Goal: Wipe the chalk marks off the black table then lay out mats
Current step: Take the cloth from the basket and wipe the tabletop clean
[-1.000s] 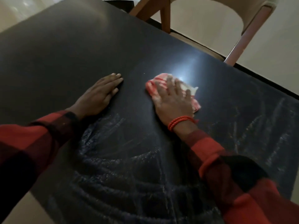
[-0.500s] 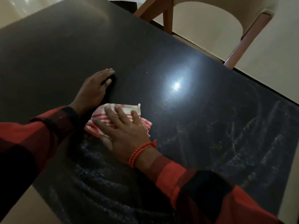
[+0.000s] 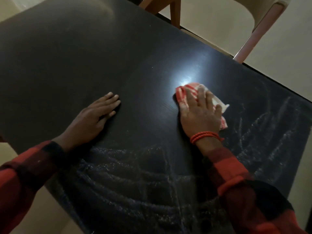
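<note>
Surface: black desk [image 3: 84, 56] fills most of my view, dimly lit, with one bright glare spot near its middle; pale floor shows round its edges.
Background: I see part of a wooden chair [image 3: 244, 36] just beyond the far right edge of the desk.
Left hand [image 3: 94, 119]: my left grip lies flat on the desk with fingers straight, holding nothing, bracing left of centre.
Right hand [image 3: 199, 115]: my right grip is spread flat, pressing a red-and-white striped cloth [image 3: 187, 89] onto the desk just right of the glare.
Chalk marks [image 3: 135, 183]: curved white smears cover the near part of the desk, and more streaks run along the right side.
Progress: I judge the far and left parts wiped, since they look plain black; the near and right areas are left to do.
Mats: none in view, so laying them out has not begun.
Hard to tell: glare and low light may hide faint chalk; my sleeves cover the near corners.
</note>
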